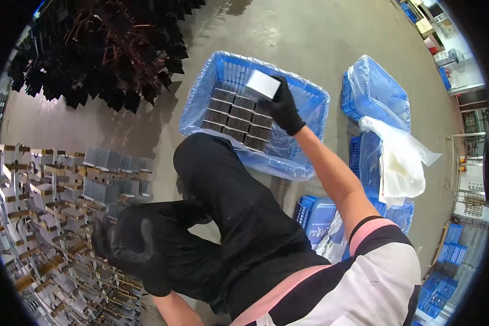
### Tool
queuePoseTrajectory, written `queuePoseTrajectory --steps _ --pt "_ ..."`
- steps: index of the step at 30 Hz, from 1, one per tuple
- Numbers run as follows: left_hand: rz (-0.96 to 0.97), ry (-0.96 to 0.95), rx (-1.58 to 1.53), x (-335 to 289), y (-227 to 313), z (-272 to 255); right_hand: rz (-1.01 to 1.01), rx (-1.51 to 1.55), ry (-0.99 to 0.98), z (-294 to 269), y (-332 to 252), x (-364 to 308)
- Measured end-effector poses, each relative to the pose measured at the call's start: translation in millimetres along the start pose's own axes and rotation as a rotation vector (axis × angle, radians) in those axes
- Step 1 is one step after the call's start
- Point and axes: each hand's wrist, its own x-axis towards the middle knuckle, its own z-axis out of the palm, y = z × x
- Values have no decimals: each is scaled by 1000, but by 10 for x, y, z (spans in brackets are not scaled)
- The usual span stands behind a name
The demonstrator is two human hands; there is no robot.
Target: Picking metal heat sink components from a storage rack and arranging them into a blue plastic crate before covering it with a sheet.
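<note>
My right hand (284, 106), in a black glove, is over the blue plastic basket (309, 98), closed on a metal block. This block (263, 85) has a smooth, pale silver face turned up; its underside is mostly hidden. Below and beside it, several finned heat sinks (232, 120) sit in rows in the basket's left part, on clear plastic lining. My left hand (127, 252), also black-gloved, is low at the left beside my bent knee, close to a rack of metal parts. Its fingers look apart with nothing between them, though they blend into my dark trousers.
At the left stands a rack (54, 217) holding several finned metal pieces (100, 190). Dark hanging parts (108, 49) fill the upper left. More blue lined baskets (377, 92) stand on my right, one with white sheeting (405, 163) draped over it. A blue crate (318, 217) is near my hip.
</note>
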Motion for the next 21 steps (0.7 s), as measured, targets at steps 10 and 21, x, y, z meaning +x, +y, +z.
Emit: queuePoseTrajectory --steps 10,21 --pt "-262 -184 111 -298 -252 188 614 -1217 -81 -1392 1965 -434" --pt "-303 -268 144 -241 -271 278 512 -1614 -147 -1223 2090 -159"
